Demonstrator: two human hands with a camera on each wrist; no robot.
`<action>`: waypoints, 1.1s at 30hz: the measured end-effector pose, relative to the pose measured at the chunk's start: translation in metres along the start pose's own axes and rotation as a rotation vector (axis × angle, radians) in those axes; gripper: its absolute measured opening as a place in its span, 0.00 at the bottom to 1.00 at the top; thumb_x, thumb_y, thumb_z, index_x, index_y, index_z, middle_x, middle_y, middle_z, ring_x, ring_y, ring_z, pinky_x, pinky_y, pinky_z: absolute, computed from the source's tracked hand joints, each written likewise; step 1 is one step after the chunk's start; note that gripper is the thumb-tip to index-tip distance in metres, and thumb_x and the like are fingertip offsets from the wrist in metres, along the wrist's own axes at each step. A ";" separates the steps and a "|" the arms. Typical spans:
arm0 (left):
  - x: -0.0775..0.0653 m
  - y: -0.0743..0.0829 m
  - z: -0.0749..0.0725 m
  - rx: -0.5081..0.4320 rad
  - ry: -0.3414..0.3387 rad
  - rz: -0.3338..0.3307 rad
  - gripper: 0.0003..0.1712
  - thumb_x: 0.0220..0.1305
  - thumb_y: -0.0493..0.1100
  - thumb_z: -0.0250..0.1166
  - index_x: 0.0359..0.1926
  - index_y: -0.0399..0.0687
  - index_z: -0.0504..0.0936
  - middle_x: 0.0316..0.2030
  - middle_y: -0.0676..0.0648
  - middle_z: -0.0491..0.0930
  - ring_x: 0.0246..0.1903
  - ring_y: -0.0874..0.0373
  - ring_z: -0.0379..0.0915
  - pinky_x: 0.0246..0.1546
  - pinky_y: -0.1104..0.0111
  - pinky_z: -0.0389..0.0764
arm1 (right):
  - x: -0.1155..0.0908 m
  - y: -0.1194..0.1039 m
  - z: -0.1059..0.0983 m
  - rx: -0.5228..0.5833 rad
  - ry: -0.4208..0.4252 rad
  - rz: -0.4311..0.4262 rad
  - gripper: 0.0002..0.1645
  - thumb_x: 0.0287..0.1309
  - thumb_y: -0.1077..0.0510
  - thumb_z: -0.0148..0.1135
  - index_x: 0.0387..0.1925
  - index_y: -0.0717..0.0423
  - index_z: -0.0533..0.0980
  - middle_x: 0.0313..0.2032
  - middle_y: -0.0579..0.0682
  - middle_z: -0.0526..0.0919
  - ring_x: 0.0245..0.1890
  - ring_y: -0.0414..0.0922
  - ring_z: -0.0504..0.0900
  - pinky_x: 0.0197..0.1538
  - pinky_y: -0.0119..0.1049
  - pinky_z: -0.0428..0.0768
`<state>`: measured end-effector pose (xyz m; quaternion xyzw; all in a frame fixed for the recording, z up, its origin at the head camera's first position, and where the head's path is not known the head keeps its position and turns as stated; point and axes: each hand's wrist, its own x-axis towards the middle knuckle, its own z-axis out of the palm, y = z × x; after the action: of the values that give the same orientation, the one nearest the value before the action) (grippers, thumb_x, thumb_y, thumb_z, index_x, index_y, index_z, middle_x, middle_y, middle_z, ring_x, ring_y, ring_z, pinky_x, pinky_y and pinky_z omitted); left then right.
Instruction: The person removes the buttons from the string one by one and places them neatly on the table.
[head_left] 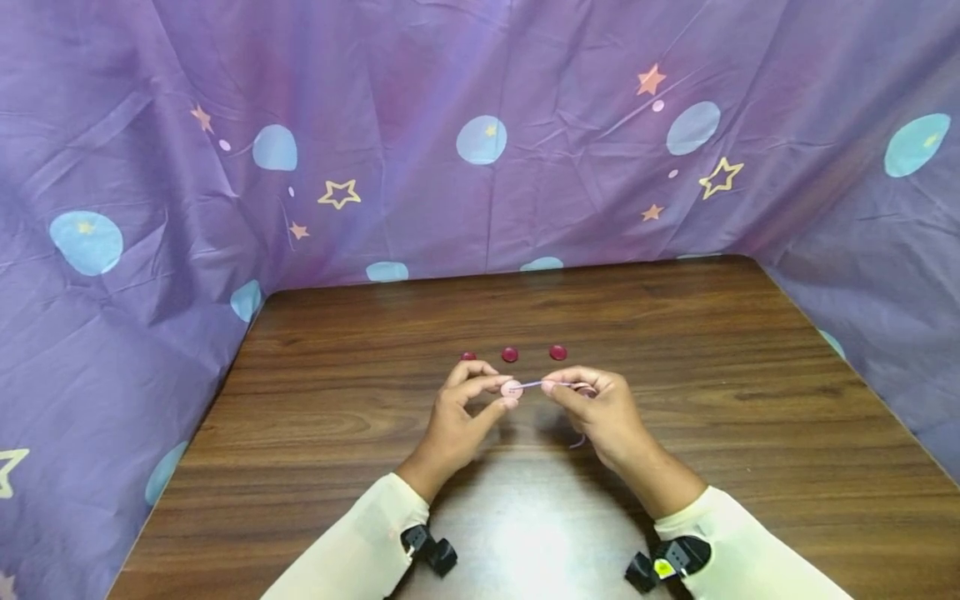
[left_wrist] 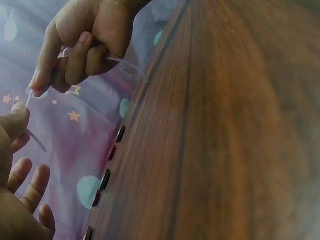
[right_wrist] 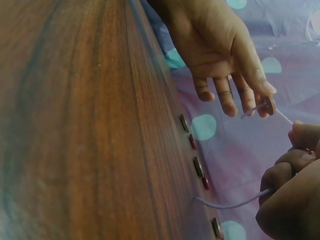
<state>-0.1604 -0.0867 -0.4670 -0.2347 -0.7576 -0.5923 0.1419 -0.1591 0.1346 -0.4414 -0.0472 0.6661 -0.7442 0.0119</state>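
Note:
Between the thumb and a finger of my left hand (head_left: 459,417) is a light pink button (head_left: 511,390), held on its edge above the table. A thin purple string (head_left: 531,384) runs through the button. In the right wrist view a short end of the string pokes out behind the button (right_wrist: 270,105). My right hand (head_left: 606,414) pinches the string a little to the right of the button, and the string between them looks taut. Its loose tail (right_wrist: 232,205) hangs from the right hand's curled fingers. The left hand's other fingers (left_wrist: 36,187) are spread loosely.
Three dark red buttons, left (head_left: 468,356), middle (head_left: 510,354) and right (head_left: 558,352), lie in a row beyond my hands on the brown wooden table (head_left: 337,467). Both wrist views show several discs on the tabletop. A purple patterned cloth (head_left: 420,192) surrounds the table's back and sides.

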 end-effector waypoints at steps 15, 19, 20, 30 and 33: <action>-0.006 -0.003 -0.011 0.027 0.025 -0.034 0.18 0.64 0.34 0.79 0.54 0.37 0.91 0.56 0.31 0.80 0.59 0.51 0.76 0.62 0.70 0.80 | 0.000 0.000 -0.001 0.015 0.007 -0.007 0.17 0.66 0.71 0.70 0.32 0.44 0.89 0.17 0.37 0.74 0.15 0.33 0.62 0.19 0.27 0.59; -0.008 -0.004 -0.014 0.033 0.028 -0.040 0.17 0.64 0.35 0.79 0.54 0.37 0.91 0.57 0.30 0.80 0.61 0.51 0.76 0.64 0.71 0.79 | 0.000 0.001 -0.002 0.033 0.003 -0.015 0.19 0.67 0.71 0.69 0.31 0.43 0.89 0.18 0.37 0.75 0.14 0.32 0.61 0.19 0.28 0.58; -0.008 -0.004 -0.015 0.032 0.029 -0.041 0.17 0.64 0.35 0.79 0.54 0.37 0.91 0.57 0.30 0.80 0.61 0.50 0.76 0.63 0.70 0.80 | 0.000 0.001 -0.002 0.037 0.002 -0.017 0.20 0.67 0.71 0.68 0.31 0.42 0.89 0.18 0.36 0.75 0.14 0.32 0.61 0.19 0.28 0.57; -0.016 -0.009 -0.029 0.032 0.048 -0.083 0.17 0.64 0.34 0.78 0.54 0.38 0.91 0.56 0.36 0.79 0.60 0.52 0.75 0.62 0.71 0.80 | -0.001 0.000 -0.003 0.065 -0.007 -0.041 0.20 0.69 0.71 0.66 0.31 0.42 0.89 0.16 0.36 0.70 0.15 0.32 0.60 0.20 0.35 0.51; -0.019 -0.011 -0.035 0.042 0.064 -0.103 0.17 0.64 0.34 0.78 0.54 0.38 0.91 0.56 0.37 0.79 0.59 0.52 0.75 0.59 0.73 0.80 | -0.001 0.000 -0.004 0.069 -0.012 -0.043 0.20 0.69 0.71 0.66 0.31 0.43 0.89 0.16 0.36 0.69 0.15 0.32 0.60 0.21 0.39 0.50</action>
<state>-0.1527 -0.1261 -0.4766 -0.1732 -0.7761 -0.5899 0.1401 -0.1589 0.1384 -0.4420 -0.0656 0.6389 -0.7665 0.0013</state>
